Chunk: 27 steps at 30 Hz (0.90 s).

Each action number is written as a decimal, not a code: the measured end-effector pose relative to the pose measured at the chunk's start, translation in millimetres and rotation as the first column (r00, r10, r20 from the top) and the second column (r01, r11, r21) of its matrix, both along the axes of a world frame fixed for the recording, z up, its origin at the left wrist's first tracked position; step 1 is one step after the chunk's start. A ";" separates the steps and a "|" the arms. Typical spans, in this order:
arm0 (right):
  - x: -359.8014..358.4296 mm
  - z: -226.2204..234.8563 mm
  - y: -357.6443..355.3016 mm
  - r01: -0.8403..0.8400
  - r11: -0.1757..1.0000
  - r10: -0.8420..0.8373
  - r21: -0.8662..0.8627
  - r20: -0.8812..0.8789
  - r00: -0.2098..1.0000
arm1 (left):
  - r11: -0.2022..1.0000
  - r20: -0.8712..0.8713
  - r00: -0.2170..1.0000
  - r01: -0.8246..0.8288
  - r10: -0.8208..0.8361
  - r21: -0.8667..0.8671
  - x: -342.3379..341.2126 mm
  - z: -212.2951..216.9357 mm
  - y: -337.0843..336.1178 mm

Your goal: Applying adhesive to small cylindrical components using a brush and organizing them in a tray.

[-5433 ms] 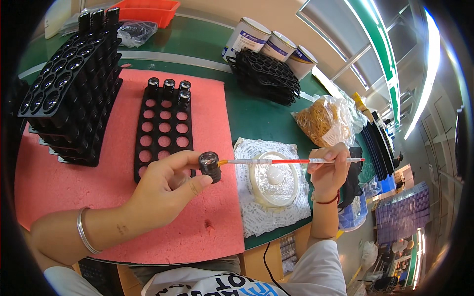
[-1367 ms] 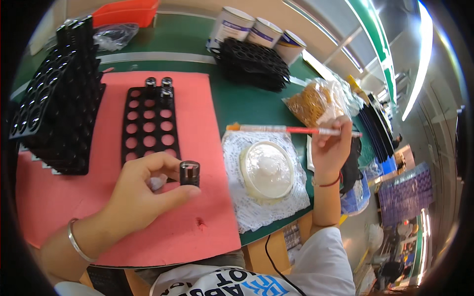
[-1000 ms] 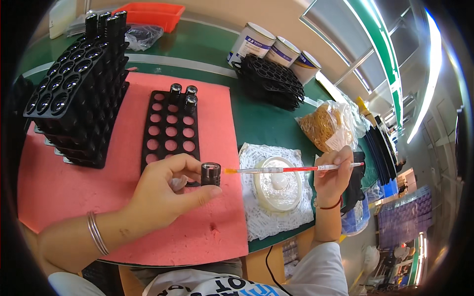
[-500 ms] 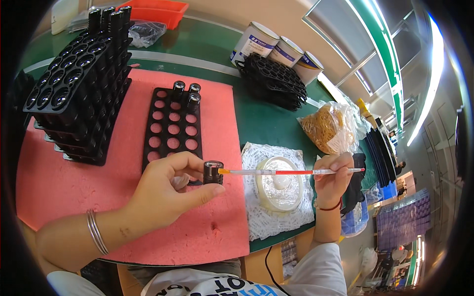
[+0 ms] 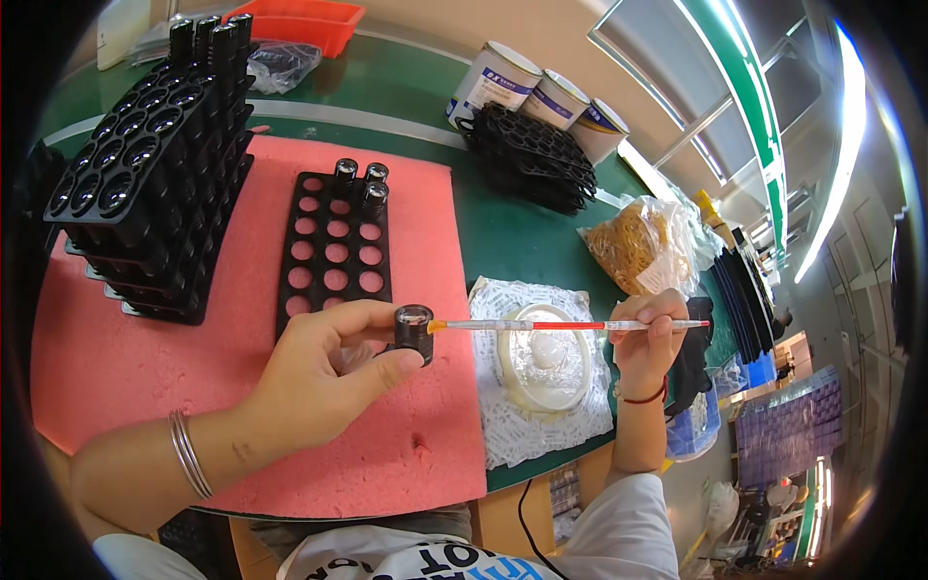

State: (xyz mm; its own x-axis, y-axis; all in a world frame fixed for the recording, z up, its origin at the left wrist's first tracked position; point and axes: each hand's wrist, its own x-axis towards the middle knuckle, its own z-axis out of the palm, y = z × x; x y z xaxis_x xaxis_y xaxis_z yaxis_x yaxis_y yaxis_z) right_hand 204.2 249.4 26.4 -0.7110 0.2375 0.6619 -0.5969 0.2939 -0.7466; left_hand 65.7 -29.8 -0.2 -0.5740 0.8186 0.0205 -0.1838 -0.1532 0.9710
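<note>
Between the thumb and fingers of my left hand sits a short black ribbed cylinder with a glossy top, held upright over the pink foam mat. My right hand grips a thin paintbrush with a clear and red handle, lying level across the view. Its orange-yellow bristles meet the upper right side of the cylinder. Below the brush, a round dish with a white, shiny content rests on printed paper. Behind my left hand lies a black tray with round holes, where several similar cylinders stand at its far end.
Stacked black trays with cylinders on top stand on the left of the pink foam mat. Farther back are metal cans, black mesh-like trays and an orange bin. A bag of tan bands lies right of them.
The brush has risen slightly with my right hand, its bristles still at the cylinder. The cylinder has shifted and turned a little in my left hand.
</note>
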 end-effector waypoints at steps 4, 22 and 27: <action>1.1 -0.4 2.3 0.068 0.996 -0.068 0.049 -0.014 0.998 | 0.998 0.004 1.000 -0.013 0.013 0.067 2.5 -2.0 2.5; 3.9 -2.5 -12.7 -0.080 0.997 0.081 0.014 -0.105 0.991 | 0.993 -0.038 0.992 -0.116 0.116 0.013 1.9 -9.4 4.7; 2.6 -0.6 -16.5 -0.043 0.997 0.049 0.058 -0.101 0.994 | 0.990 -0.044 0.992 -0.117 0.121 0.076 1.5 -12.1 6.8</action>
